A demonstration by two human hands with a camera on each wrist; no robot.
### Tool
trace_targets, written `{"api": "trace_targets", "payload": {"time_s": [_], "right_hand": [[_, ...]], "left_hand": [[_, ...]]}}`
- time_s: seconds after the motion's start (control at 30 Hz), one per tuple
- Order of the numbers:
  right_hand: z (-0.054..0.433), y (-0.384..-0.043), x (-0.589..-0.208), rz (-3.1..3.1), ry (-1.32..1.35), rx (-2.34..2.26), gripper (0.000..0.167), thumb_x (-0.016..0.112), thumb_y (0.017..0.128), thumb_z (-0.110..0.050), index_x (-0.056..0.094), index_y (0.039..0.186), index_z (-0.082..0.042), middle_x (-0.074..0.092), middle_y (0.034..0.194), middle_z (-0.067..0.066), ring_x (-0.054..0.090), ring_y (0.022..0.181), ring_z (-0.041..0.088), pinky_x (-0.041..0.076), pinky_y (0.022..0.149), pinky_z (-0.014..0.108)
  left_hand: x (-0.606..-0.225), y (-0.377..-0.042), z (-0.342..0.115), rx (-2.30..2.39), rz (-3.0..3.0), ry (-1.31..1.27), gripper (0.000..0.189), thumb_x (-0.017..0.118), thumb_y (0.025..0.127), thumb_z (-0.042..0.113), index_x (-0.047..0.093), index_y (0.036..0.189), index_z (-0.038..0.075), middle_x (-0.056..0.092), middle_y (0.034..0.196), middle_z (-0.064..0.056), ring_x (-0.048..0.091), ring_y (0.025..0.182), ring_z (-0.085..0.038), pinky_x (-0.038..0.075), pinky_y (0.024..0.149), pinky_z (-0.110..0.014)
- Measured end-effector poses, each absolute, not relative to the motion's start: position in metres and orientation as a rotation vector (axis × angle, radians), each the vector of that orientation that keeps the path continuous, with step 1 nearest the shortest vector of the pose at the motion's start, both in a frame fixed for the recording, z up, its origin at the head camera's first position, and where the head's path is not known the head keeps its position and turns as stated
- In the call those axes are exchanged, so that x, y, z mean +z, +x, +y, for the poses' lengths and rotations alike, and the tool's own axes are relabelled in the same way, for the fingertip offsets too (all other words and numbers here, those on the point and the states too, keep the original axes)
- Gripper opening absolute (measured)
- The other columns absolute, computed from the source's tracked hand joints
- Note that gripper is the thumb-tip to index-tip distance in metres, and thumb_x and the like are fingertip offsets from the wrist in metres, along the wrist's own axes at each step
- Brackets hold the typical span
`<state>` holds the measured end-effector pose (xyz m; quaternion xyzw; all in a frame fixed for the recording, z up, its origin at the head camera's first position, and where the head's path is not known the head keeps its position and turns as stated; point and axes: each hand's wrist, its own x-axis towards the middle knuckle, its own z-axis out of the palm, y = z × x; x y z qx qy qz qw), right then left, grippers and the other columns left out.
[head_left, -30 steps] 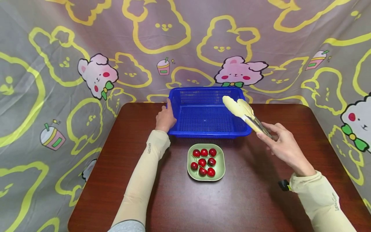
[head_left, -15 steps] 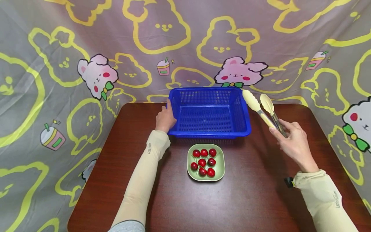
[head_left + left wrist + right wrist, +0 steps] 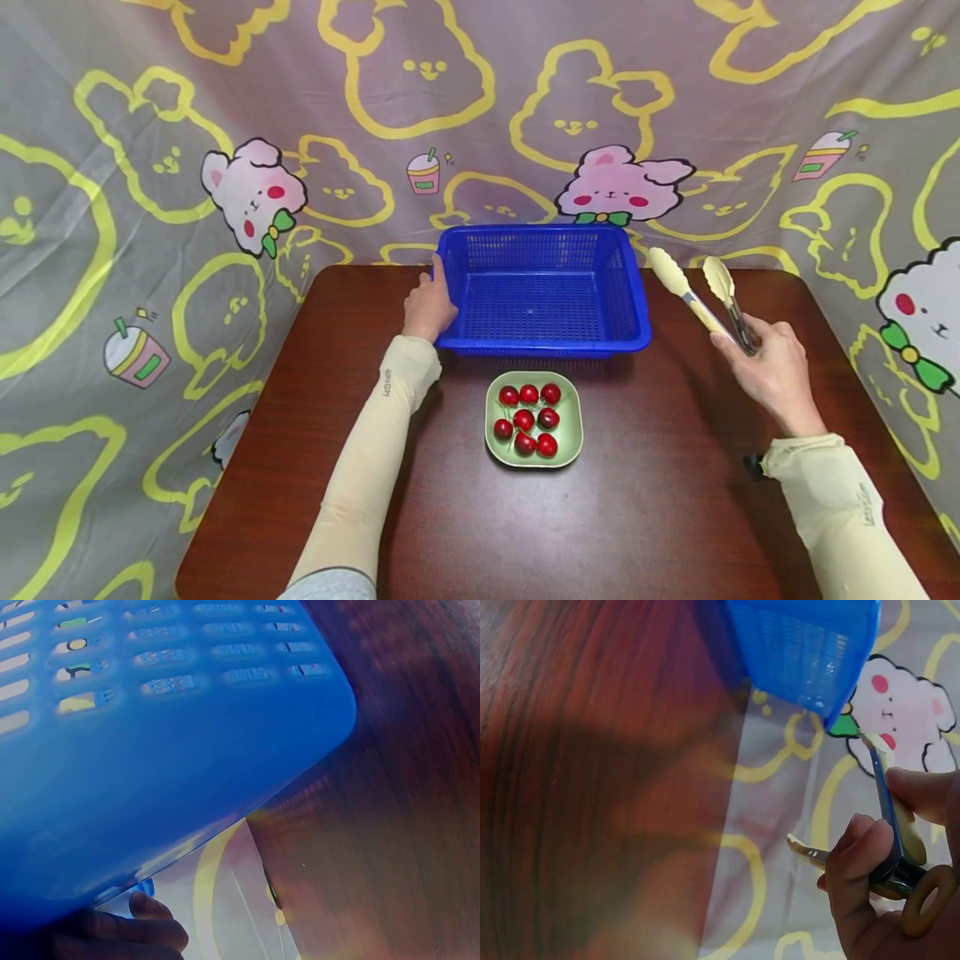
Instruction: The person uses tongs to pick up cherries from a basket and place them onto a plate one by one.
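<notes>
At the back of the table, a blue plastic basket (image 3: 532, 343) shows a perforated floor with nothing lying on it. My left hand (image 3: 429, 308) grips its left rim, and the fingertips (image 3: 159, 930) show beside the rim in the left wrist view. To the right of the basket, my right hand (image 3: 776, 371) holds a pair of tongs (image 3: 705, 312) above the table. The tongs' two cream tips are spread apart and hold nothing. In front of the basket sits a pale green square dish (image 3: 573, 437) with several red cherries (image 3: 523, 420) in it.
A dark reddish-brown wooden table (image 3: 600, 533) lies under everything, its far edge just behind the basket. A grey curtain (image 3: 480, 100) with yellow cartoon outlines surrounds the table at the back and both sides.
My right hand has carried the tongs rightward, from over the basket's right rim to beside it. The tongs' tips have spread apart. My left hand, basket and dish stay put.
</notes>
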<state>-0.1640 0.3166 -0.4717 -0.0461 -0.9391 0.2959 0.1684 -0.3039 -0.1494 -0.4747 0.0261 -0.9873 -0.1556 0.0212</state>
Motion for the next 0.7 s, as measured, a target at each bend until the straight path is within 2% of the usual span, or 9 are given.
{"api": "trace_targets", "payload": {"time_s": [0.4,0.7], "right_hand": [[0.331,-0.172,-0.49,-2.786,-0.188,0.801,0.069,0.067,0.098,-0.036,0.049,0.143,0.014,0.051,0.117,0.04,0.047,0.111,0.061,0.036,0.087,0.069],[0.338,-0.177,-0.5,-2.831,-0.181,0.79,0.073,0.067,0.097,-0.039,0.047,0.145,0.013,0.052,0.12,0.043,0.047,0.112,0.063,0.037,0.086,0.071]], "left_hand": [[-0.474,-0.305,-0.15,-0.481,-3.064,0.077,0.097,0.071,0.092,0.017,0.01,0.167,0.009,0.05,0.145,-0.028,0.067,0.097,-0.046,0.055,0.09,-0.057],[-0.475,-0.304,-0.15,-0.476,-3.074,0.08,0.098,0.069,0.093,0.018,0.006,0.167,0.01,0.049,0.146,-0.028,0.067,0.099,-0.046,0.054,0.091,-0.057]]}}
